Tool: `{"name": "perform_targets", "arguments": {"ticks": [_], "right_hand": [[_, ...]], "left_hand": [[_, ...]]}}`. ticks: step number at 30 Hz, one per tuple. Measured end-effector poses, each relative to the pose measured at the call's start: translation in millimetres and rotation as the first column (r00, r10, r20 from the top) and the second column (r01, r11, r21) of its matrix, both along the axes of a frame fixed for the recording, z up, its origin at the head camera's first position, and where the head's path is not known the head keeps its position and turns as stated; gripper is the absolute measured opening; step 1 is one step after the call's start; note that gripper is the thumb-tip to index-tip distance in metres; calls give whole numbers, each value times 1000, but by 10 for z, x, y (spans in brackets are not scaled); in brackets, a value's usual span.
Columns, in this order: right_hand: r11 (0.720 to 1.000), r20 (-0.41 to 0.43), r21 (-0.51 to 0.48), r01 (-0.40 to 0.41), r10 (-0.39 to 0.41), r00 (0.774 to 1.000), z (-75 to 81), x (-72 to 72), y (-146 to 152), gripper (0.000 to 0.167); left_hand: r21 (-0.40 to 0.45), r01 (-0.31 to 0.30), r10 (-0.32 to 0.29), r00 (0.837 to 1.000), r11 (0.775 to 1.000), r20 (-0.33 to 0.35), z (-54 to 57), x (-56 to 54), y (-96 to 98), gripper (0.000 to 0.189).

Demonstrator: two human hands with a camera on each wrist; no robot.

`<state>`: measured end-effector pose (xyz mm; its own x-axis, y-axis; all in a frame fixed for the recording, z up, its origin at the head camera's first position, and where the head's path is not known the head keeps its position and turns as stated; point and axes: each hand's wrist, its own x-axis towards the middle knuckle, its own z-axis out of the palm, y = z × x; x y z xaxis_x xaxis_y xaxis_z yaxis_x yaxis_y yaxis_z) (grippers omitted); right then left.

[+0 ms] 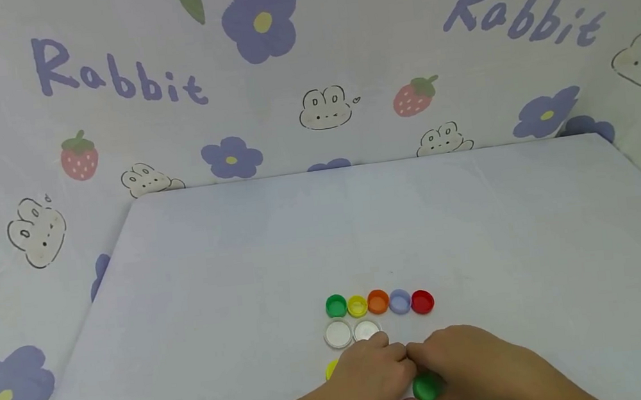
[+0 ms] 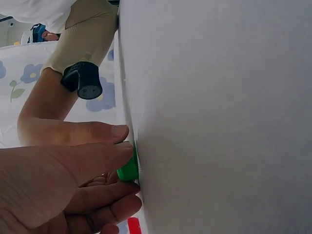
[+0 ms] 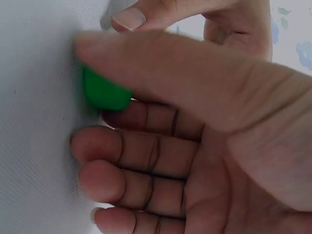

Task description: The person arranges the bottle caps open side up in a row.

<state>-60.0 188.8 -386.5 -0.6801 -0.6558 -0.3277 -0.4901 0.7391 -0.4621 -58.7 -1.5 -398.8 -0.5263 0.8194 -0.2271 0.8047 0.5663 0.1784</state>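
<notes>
In the head view my right hand pinches a green bottle cap between thumb and forefinger, low at the table's near side. The right wrist view shows the thumb lying across the green cap, with the other fingers loosely bent. My left hand is close on the cap's left, its fingers loosely bent and its thumb tip beside the cap. In the left wrist view the left thumb overlaps the green cap. A yellow cap is partly hidden behind the left hand.
Beyond the hands, a row holds green, yellow, orange, pale purple and red caps. Nearer are two white caps, one partly covered by the left fingers. Patterned cloth hangs behind the white table.
</notes>
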Motion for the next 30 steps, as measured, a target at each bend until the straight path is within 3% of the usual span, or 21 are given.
{"name": "perform_targets", "arguments": {"ticks": [3,11,14,18,24,30], "right_hand": [[1000,9,-13,-13,13,1000,3,-23,-4,31],[995,6,-98,-36,36,999,37,-63,23,28],[985,60,-167,-29,40,997,46,-87,49,24],[963,133,-267,-21,59,989,50,-131,92,21],[937,192,-350,-5,77,978,50,-162,131,17],[898,202,-440,11,87,976,29,-185,99,12]], "left_hand": [[17,-6,6,1000,1000,-6,8,2,-7,31],[33,-3,8,990,999,-144,1,6,-62,28],[51,-6,15,983,999,-182,-2,12,-97,27],[99,-10,28,983,995,-181,-5,11,-134,28],[154,4,33,971,988,-238,10,20,-159,25],[157,-29,58,981,987,-187,40,18,-147,16]]}}
